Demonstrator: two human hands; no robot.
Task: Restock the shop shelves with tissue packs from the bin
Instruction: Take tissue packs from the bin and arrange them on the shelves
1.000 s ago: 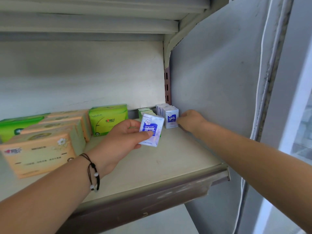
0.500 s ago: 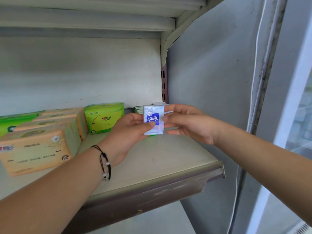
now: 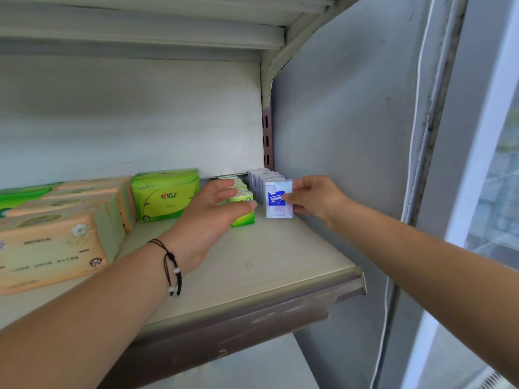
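A small white-and-blue tissue pack [image 3: 276, 199] stands upright at the front of a row of like packs [image 3: 259, 178] in the shelf's back right corner. My right hand [image 3: 314, 199] pinches its right edge between thumb and fingers. My left hand [image 3: 216, 211] hovers open just left of it, fingers spread, in front of a row of small green packs [image 3: 243, 211]. The cream shelf board [image 3: 252, 265] carries all of them.
Large green tissue packs [image 3: 165, 193] and orange ones [image 3: 56, 242] fill the shelf's left side. A grey side panel [image 3: 351, 136] closes the right. Another shelf [image 3: 140, 29] hangs overhead. A glass-fronted cabinet [image 3: 500, 192] stands at far right.
The white-and-blue pack passed from my left hand to my right, then moved back and right onto the shelf at the front of its row. My left hand let go and opened.
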